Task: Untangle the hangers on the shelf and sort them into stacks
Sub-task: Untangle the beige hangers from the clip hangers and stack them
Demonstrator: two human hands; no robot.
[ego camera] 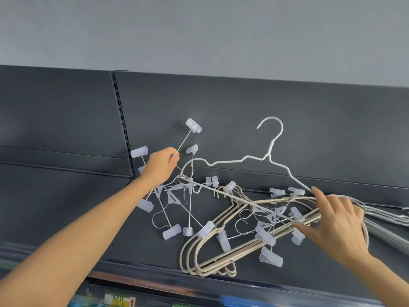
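Observation:
A tangle of hangers lies on the dark shelf [137, 247]. My left hand [162, 166] is shut on a bunch of metal clip hangers [177, 196] with clear plastic clips, lifted at the left. A white wire hanger [269, 155] stands tilted above the pile, its right end at my right hand [338, 220]. That hand grips the white hanger's end with thumb and forefinger, its other fingers spread over the pile. Under it lie beige hangers [212, 260] stacked together, with more clip hangers [265, 235] across them. Grey hangers [385, 220] stick out at the right.
The shelf's dark back panel [243, 118] rises behind the pile, with a slotted upright [122, 127] at the left. The shelf's front edge [155, 273] runs below, with a price label [119, 300] and blurred goods underneath.

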